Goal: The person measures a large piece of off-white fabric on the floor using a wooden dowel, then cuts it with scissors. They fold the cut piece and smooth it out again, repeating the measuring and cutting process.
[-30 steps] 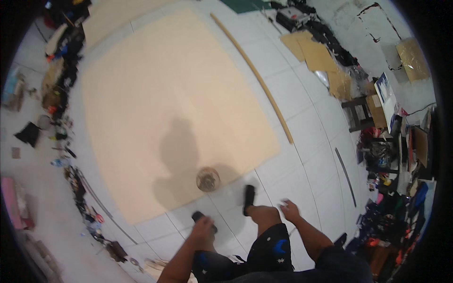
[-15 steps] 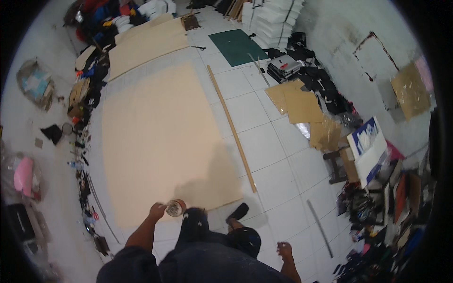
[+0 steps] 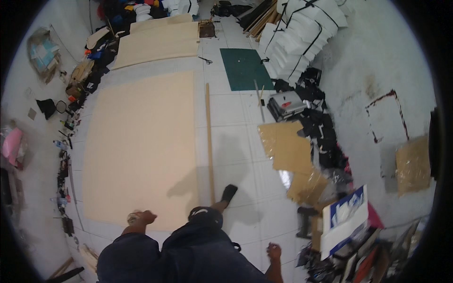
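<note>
My left hand [image 3: 147, 217] is closed around a small round can-like tub [image 3: 133, 217], pale brown and partly hidden by the hand. Tub and hand are over the near edge of a large beige sheet [image 3: 141, 141] spread on the tiled floor. Away at my right side hangs my right hand [image 3: 273, 251], its fingers curled in, with nothing visible in them. My foot in a dark sock [image 3: 230, 193] is on the tiles just right of a long wooden strip [image 3: 209, 141], which lies along the sheet's right side.
Farther off are a folded beige sheet [image 3: 155, 45], scissors [image 3: 205, 60] and a green mat [image 3: 245, 70]. Strapped white stacks [image 3: 302, 42], brown cardboard [image 3: 288, 146] and a blue-and-white box [image 3: 347, 219] line the right. Small clutter [image 3: 63, 177] runs along the left wall.
My view has turned and shifted rightward. The left hand with the tub has swung back closer to my body, and my foot is now beside the wooden strip. The right hand still hangs at my side.
</note>
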Available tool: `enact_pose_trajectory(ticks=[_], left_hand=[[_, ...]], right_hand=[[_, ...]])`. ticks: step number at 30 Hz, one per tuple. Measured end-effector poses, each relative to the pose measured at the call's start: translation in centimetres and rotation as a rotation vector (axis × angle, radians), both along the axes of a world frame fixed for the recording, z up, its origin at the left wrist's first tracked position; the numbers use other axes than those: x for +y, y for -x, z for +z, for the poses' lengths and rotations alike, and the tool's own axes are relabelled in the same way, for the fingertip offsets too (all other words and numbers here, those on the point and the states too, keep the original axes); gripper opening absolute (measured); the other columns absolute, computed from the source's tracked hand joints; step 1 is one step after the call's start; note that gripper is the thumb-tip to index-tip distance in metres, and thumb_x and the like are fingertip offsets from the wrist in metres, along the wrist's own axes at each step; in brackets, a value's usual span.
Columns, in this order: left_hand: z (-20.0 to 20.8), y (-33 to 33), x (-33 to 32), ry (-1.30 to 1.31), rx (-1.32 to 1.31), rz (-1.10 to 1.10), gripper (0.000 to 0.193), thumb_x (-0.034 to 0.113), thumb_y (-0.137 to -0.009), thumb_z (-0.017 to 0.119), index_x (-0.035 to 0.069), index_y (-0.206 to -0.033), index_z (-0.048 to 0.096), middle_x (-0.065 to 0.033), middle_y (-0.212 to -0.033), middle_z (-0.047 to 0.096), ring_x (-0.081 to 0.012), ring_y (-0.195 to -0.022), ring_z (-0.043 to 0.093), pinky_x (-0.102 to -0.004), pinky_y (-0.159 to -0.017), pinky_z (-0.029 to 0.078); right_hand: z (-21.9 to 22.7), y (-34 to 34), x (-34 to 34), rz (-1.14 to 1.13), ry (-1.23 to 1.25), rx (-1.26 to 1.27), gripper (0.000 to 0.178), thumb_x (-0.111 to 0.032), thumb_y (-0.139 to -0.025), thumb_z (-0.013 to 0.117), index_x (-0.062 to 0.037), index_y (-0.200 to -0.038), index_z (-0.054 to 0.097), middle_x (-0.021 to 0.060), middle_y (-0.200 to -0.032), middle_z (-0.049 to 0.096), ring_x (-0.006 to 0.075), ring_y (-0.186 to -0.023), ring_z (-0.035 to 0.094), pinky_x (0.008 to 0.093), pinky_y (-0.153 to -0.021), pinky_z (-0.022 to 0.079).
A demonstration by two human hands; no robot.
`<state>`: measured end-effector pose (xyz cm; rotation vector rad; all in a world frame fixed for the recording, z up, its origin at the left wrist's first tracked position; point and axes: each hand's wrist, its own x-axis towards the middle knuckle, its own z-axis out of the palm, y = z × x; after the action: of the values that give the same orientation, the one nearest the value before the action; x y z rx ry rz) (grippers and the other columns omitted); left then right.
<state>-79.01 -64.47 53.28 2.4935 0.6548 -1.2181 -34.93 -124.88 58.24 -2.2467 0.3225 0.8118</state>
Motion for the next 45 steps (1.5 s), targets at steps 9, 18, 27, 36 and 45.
enact_pose_trajectory(ticks=[9, 18, 27, 36, 45], left_hand=[[11.6, -43.9, 7.5, 0.274, -0.549, 0.735, 0.048, 0.045, -0.092, 0.060, 0.005, -0.117, 0.065, -0.0195, -0.116, 0.067, -0.0317, -0.110, 0.063, -0.0387, -0.096, 0.049], [12.3, -65.1, 17.3, 0.368, -0.875, 1.120, 0.049, 0.039, -0.090, 0.066, 0.001, -0.120, 0.063, -0.0199, -0.116, 0.067, -0.0294, -0.108, 0.064, -0.0383, -0.095, 0.050], [3.4, -53.3, 12.3, 0.121, 0.024, 1.390, 0.055, 0.051, -0.087, 0.058, 0.002, -0.111, 0.070, -0.0236, -0.116, 0.067, -0.0374, -0.111, 0.063, -0.0423, -0.096, 0.050], [0.7, -69.1, 29.2, 0.080, -0.173, 1.150, 0.035, 0.038, -0.096, 0.050, 0.013, -0.106, 0.072, -0.0197, -0.107, 0.068, -0.0372, -0.102, 0.066, -0.0463, -0.091, 0.052], [16.5, -83.5, 62.7, 0.215, -1.296, 2.259, 0.041, 0.032, -0.095, 0.058, -0.001, -0.120, 0.062, -0.0123, -0.108, 0.066, -0.0212, -0.095, 0.064, -0.0323, -0.084, 0.051]], right_hand=[[-0.4, -14.8, -0.6, 0.013, -0.002, 0.354, 0.020, -0.027, -0.090, 0.061, -0.0089, -0.083, 0.057, 0.0073, -0.062, 0.054, 0.0203, -0.050, 0.054, 0.0386, -0.043, 0.040], [-10.0, -43.5, 6.7, 1.137, 0.115, -0.087, 0.024, -0.032, -0.093, 0.055, -0.0098, -0.085, 0.059, 0.0079, -0.070, 0.063, 0.0253, -0.062, 0.063, 0.0472, -0.052, 0.045], [4.2, -83.4, 49.2, 0.490, 0.045, -0.061, 0.026, -0.029, -0.091, 0.067, -0.0030, -0.094, 0.063, 0.0065, -0.072, 0.061, 0.0162, -0.055, 0.059, 0.0313, -0.045, 0.045], [2.8, -90.0, 93.4, 0.850, 0.071, 0.068, 0.037, -0.036, -0.088, 0.070, -0.0022, -0.096, 0.060, 0.0069, -0.069, 0.061, 0.0176, -0.053, 0.059, 0.0313, -0.042, 0.044], [7.8, -74.9, 130.4, 1.793, -0.106, -0.077, 0.046, -0.042, -0.089, 0.068, 0.0014, -0.103, 0.065, 0.0159, -0.091, 0.070, 0.0257, -0.078, 0.068, 0.0392, -0.071, 0.054]])
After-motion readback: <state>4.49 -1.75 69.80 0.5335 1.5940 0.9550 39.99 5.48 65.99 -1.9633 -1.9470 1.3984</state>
